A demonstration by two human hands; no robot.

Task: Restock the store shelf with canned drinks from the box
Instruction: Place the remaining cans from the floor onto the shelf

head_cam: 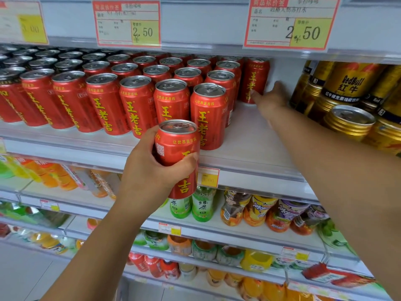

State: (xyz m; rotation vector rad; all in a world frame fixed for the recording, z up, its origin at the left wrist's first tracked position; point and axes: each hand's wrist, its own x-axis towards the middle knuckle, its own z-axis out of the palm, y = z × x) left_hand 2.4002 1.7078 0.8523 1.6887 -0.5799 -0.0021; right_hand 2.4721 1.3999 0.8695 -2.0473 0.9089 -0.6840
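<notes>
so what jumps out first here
A red can gripped by the left hand sits mid-frame, in front of the shelf. Behind it, rows of matching cans fill its left, while the right hand, blurred, reaches to a back can in the gap beside gold cans.

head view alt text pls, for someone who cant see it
A person's left hand holds a red can before a shelf stocked with rows of red cans. The blurred right hand reaches a back can in a gap beside gold cans.
</notes>
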